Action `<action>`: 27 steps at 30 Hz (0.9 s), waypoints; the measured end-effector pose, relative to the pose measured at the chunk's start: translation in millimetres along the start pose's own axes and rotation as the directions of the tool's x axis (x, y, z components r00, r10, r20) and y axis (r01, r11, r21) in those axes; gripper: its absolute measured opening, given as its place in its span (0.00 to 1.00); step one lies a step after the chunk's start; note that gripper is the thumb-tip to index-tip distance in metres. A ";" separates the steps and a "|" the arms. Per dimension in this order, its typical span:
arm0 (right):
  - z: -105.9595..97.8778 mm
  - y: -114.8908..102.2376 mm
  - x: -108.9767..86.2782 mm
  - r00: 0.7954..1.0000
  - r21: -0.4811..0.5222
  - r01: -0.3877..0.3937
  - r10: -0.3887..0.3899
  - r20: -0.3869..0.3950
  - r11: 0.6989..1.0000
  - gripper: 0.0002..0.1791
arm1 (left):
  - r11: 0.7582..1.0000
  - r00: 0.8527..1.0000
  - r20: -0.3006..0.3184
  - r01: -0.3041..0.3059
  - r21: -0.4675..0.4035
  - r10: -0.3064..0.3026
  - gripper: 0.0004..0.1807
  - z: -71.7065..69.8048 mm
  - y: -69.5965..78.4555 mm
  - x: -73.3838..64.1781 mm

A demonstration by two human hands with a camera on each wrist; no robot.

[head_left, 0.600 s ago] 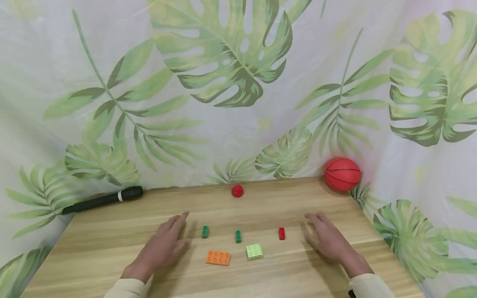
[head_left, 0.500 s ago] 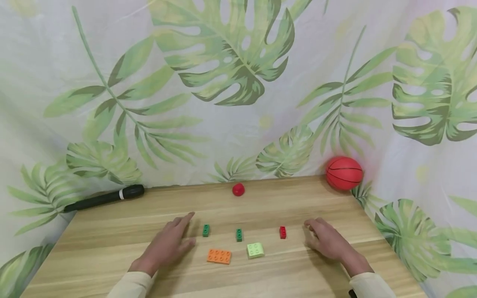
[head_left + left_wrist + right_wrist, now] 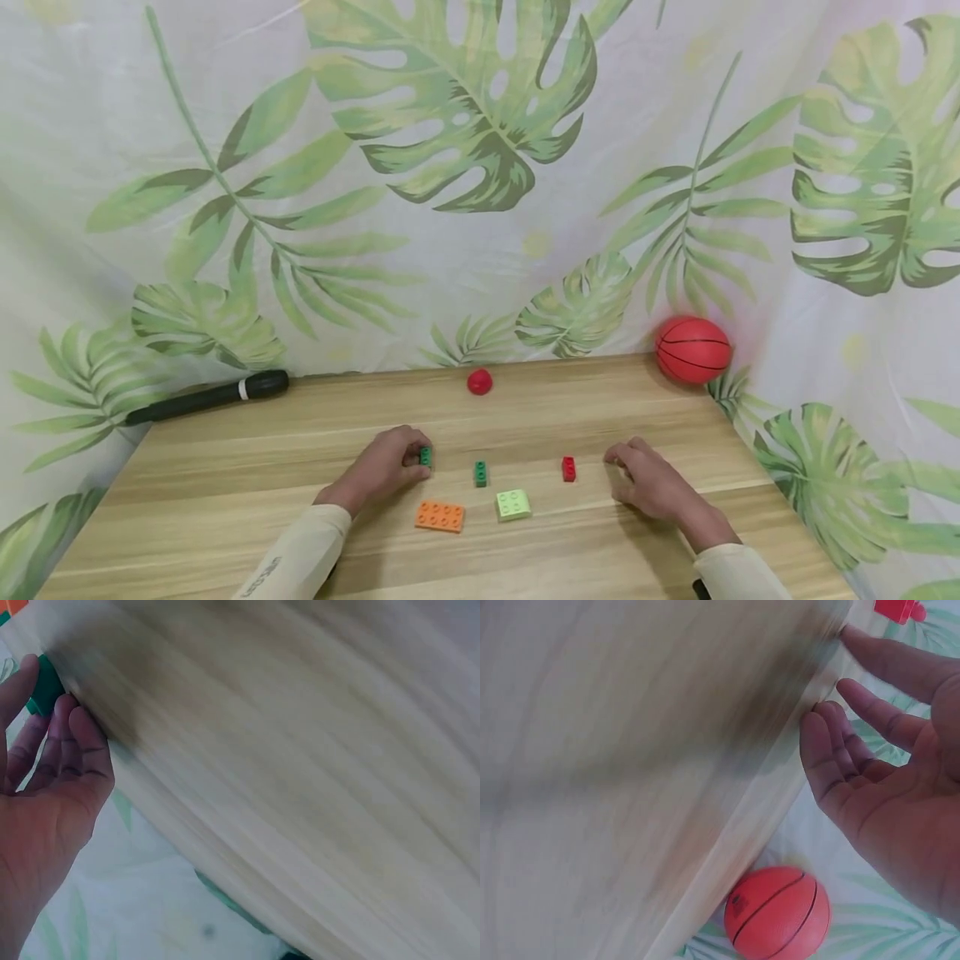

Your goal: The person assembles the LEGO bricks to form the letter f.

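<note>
Evidently I'm at the grasping step: my left hand pinches a green two-stud brick beyond the orange eight-stud brick; my right hand, loosely bent, holds nothing. Lifting, I'd judge, calls for firm fingertips.

Two green bricks, one red brick, one orange brick and one light-green brick are counted, five in all; one basketball, one small red object, one black stick, two hands are logged.
</note>
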State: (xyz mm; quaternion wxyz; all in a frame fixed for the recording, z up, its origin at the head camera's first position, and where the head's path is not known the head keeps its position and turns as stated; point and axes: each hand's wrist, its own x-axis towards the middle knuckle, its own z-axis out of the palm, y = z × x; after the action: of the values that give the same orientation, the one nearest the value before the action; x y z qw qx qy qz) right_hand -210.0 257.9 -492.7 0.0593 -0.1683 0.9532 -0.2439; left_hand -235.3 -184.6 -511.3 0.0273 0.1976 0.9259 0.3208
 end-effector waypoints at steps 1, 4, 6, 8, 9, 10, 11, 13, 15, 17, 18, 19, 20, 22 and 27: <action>0.9 -1.5 1.0 1.000 0.024 0.012 -0.012 0.002 1.000 0.25 | 1.000 1.000 -0.004 0.008 -0.005 -0.008 0.14 2.1 2.6 3.6; 4.9 -7.0 6.2 0.998 0.118 0.053 -0.055 0.018 0.992 0.30 | 0.999 0.999 -0.016 0.035 -0.011 -0.036 0.14 9.0 9.7 14.9; 9.3 -11.1 11.2 0.997 0.189 0.060 -0.067 0.031 0.980 0.35 | 0.998 0.998 -0.023 0.056 -0.018 -0.056 0.15 12.4 12.9 20.7; 13.8 -15.8 16.1 0.997 0.244 0.053 -0.066 0.046 0.968 0.38 | 0.996 0.996 -0.025 0.084 -0.019 -0.085 0.15 15.3 14.5 24.2; 15.8 -17.8 18.1 0.997 0.262 0.050 -0.065 0.050 0.964 0.39 | 0.994 0.994 -0.026 0.105 -0.021 -0.106 0.16 16.5 14.7 25.1; 18.1 -19.8 19.8 0.997 0.277 0.044 -0.060 0.050 0.960 0.39 | 0.993 0.993 -0.026 0.118 -0.027 -0.118 0.17 17.1 14.8 25.3; 19.9 -21.6 21.2 0.997 0.290 0.041 -0.057 0.049 0.956 0.38 | 0.991 0.991 -0.028 0.128 -0.033 -0.129 0.18 17.3 14.8 25.0; 22.5 -24.0 23.0 0.997 0.292 0.055 -0.069 0.036 0.955 0.34 | 0.988 0.989 -0.029 0.146 -0.054 -0.148 0.19 17.5 14.6 23.9; 24.2 -24.2 24.0 0.997 0.283 0.073 -0.081 0.016 0.956 0.28 | 0.985 0.987 -0.036 0.153 -0.073 -0.156 0.19 17.4 14.6 23.4; 25.4 -23.3 25.1 0.995 0.261 0.095 -0.097 -0.008 0.961 0.22 | 0.983 0.986 -0.044 0.158 -0.094 -0.163 0.17 16.7 15.1 23.0; 25.7 -23.0 25.6 0.995 0.253 0.104 -0.103 -0.017 0.962 0.20 | 0.981 0.985 -0.047 0.163 -0.103 -0.168 0.17 16.6 15.2 22.9; 26.1 -22.8 26.2 0.994 0.250 0.109 -0.107 -0.023 0.962 0.18 | 0.980 0.984 -0.050 0.167 -0.108 -0.173 0.16 16.1 15.7 22.8; 26.4 -22.5 26.7 0.993 0.249 0.117 -0.114 -0.029 0.961 0.16 | 0.979 0.983 -0.053 0.171 -0.115 -0.178 0.15 15.7 15.6 22.8; 27.3 -22.5 27.8 0.992 0.251 0.125 -0.121 -0.032 0.960 0.13 | 0.977 0.982 -0.057 0.174 -0.125 -0.182 0.15 15.4 14.7 22.3; 28.2 -22.3 28.0 0.992 0.258 0.125 -0.126 -0.013 0.958 0.11 | 0.979 0.984 -0.055 0.160 -0.129 -0.169 0.15 15.7 11.3 21.1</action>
State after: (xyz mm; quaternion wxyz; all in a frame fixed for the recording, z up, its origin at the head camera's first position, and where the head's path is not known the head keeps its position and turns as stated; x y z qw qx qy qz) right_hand -224.2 217.1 -507.4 0.0668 -0.2198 0.9007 -0.3688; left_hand -248.0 -159.2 -515.3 0.0357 0.1077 0.9177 0.3808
